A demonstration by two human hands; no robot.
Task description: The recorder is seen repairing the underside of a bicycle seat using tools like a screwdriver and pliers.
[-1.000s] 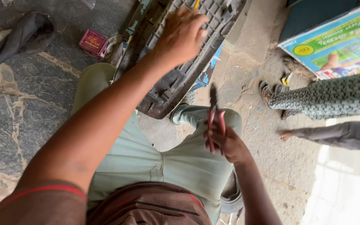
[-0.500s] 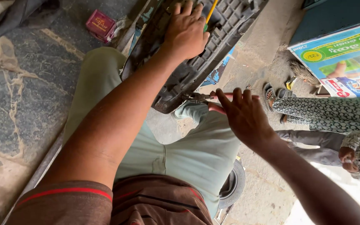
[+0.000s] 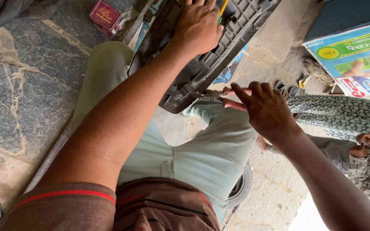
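Note:
My left hand (image 3: 198,25) presses down on a black ribbed plastic panel (image 3: 202,68) that leans across my lap, and a yellow-and-green tool handle (image 3: 222,9) pokes out beside its fingers. My right hand (image 3: 265,110) grips red-handled pliers (image 3: 228,97), whose metal jaws touch the panel's lower edge. My pale green trousers lie below both hands.
A small red box (image 3: 104,16) lies on the dark stone floor at upper left. A printed poster board (image 3: 356,60) leans at upper right. Another person in patterned clothing (image 3: 343,115) sits at the right, with sandals (image 3: 290,90) nearby. A tyre (image 3: 241,188) shows under my leg.
My right hand has brought the red-handled pliers up and left, from beside my knee to the panel's lower edge. The left hand stays pressed on the panel.

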